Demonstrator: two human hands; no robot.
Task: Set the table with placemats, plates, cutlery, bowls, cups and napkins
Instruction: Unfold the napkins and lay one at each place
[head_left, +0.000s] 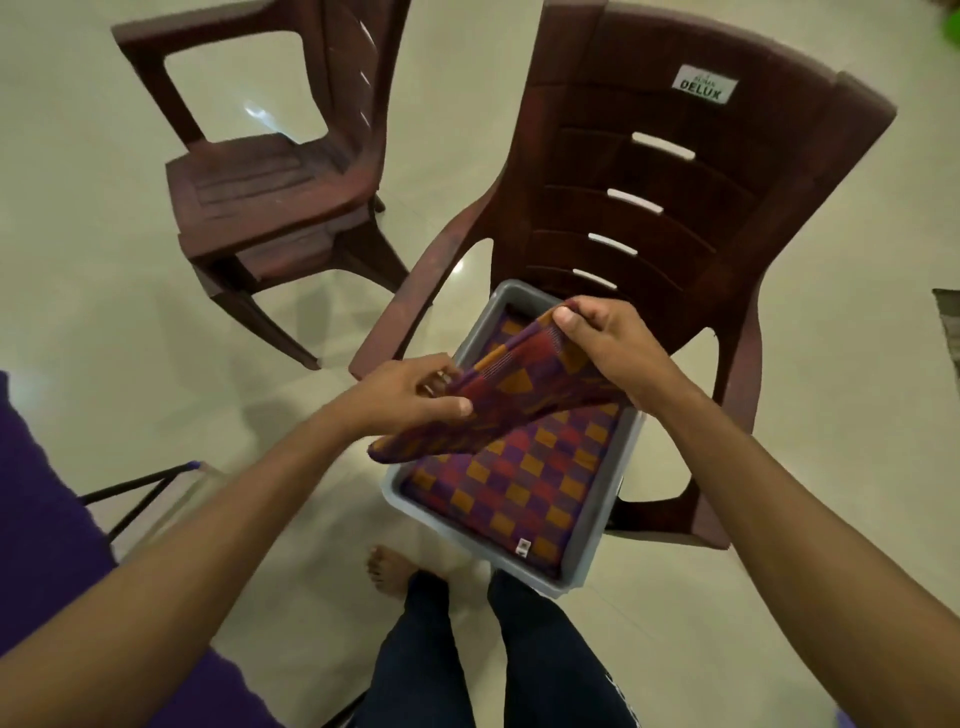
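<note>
Partly under both hands (410, 395), folded placemat (514, 395) over tray (576, 566).

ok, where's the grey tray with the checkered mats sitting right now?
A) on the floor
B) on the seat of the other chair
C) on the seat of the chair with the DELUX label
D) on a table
C: the grey tray rests on the seat of the labelled chair, overhanging its front edge, while both hands lift a folded checkered mat from it.
</note>
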